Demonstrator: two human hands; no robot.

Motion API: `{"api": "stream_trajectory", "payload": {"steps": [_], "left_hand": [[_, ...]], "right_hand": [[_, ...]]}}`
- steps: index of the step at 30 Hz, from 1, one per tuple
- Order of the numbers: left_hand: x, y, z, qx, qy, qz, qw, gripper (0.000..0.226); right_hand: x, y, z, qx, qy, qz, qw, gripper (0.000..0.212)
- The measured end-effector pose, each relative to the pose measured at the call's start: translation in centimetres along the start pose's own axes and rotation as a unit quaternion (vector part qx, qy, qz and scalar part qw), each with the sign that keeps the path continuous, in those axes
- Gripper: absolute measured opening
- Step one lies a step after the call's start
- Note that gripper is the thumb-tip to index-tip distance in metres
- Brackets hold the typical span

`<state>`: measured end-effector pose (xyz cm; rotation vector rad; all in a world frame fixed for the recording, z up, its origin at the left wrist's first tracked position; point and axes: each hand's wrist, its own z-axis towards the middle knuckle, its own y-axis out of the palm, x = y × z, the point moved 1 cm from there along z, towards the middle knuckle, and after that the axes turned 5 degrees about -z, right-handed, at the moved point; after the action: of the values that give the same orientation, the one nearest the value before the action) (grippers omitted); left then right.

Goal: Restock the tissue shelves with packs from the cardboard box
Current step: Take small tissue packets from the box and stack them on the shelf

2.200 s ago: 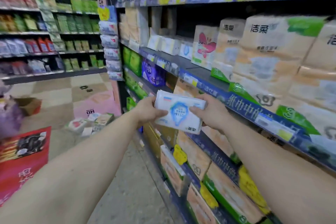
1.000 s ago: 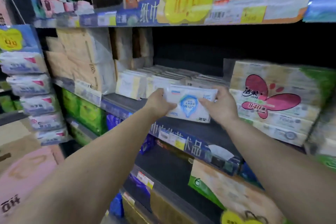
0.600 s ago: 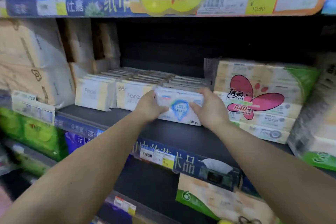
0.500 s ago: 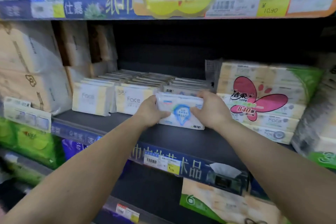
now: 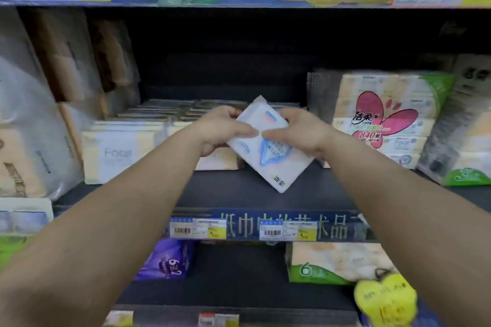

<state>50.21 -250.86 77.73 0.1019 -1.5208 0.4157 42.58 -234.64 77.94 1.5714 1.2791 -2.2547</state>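
Observation:
A white tissue pack (image 5: 276,164) with a blue emblem is tilted diagonally above the dark shelf (image 5: 313,194), one corner pointing down. My left hand (image 5: 220,130) grips its upper left side and my right hand (image 5: 300,133) grips its upper right side, thumbs across the front. Behind my hands lie rows of pale "Face" tissue packs (image 5: 119,154) on the same shelf. The cardboard box is out of view.
A bundle with a pink butterfly print (image 5: 382,117) stands to the right. Large wrapped paper bundles (image 5: 32,127) fill the left. The blue price rail (image 5: 265,225) runs along the shelf front. Purple (image 5: 167,260) and green-edged packs (image 5: 337,263) sit on the shelf below.
The pack has turned from level to a steep diagonal in my hands. The view has moved closer to the shelf, and both hands stay on the pack.

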Motion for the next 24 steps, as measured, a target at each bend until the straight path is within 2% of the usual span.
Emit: {"api": "stream_trajectory", "payload": {"steps": [2,5,7,9,11,13,14,16,18,20,21,24], "left_hand": [[-0.4,0.5,0.0,0.004,0.009,-0.092,0.996,0.027],[-2.0,1.7,-0.1,-0.025,-0.021,-0.129,0.991,0.054],[-2.8,2.6,-0.1,-0.045,-0.024,-0.054,0.997,0.059],[-2.9,3.2,0.0,-0.042,-0.003,-0.004,0.999,0.050],[-2.3,3.2,0.1,-0.029,0.011,0.018,0.999,0.043],[-1.5,2.6,0.2,-0.034,0.024,0.063,0.997,0.045],[-1.4,2.2,0.3,-0.036,0.031,0.090,0.995,0.045],[-1.3,1.2,0.6,-0.027,0.041,0.136,0.989,0.050],[-1.5,0.5,0.8,-0.016,0.044,0.176,0.983,0.058],[-1.7,0.5,1.0,-0.018,0.060,0.211,0.975,0.065],[-1.7,0.6,1.1,-0.023,0.072,0.229,0.971,0.068],[-2.0,1.2,1.3,-0.029,0.105,0.251,0.962,0.070]], "right_hand": [[1.3,0.6,-0.4,0.025,0.043,0.210,0.976,0.019],[3.5,1.6,-0.6,0.094,0.074,0.493,0.862,0.032],[4.5,2.5,-0.7,0.114,0.065,0.576,0.807,0.038],[5.0,3.0,-0.8,0.122,0.068,0.598,0.789,0.038],[5.0,2.7,-1.1,0.142,0.075,0.596,0.787,0.036],[5.3,1.8,-1.4,0.205,0.074,0.555,0.803,0.041],[5.5,1.2,-1.6,0.245,0.073,0.508,0.823,0.049],[5.7,0.2,-2.1,0.299,0.077,0.343,0.887,0.069],[5.9,-0.2,-2.1,0.301,0.071,0.120,0.943,0.077],[5.8,-0.3,-1.6,0.276,0.061,-0.044,0.958,0.081],[5.8,-0.2,-1.4,0.259,0.064,-0.084,0.960,0.084],[5.9,0.1,-1.0,0.223,0.074,-0.091,0.968,0.096]]}}
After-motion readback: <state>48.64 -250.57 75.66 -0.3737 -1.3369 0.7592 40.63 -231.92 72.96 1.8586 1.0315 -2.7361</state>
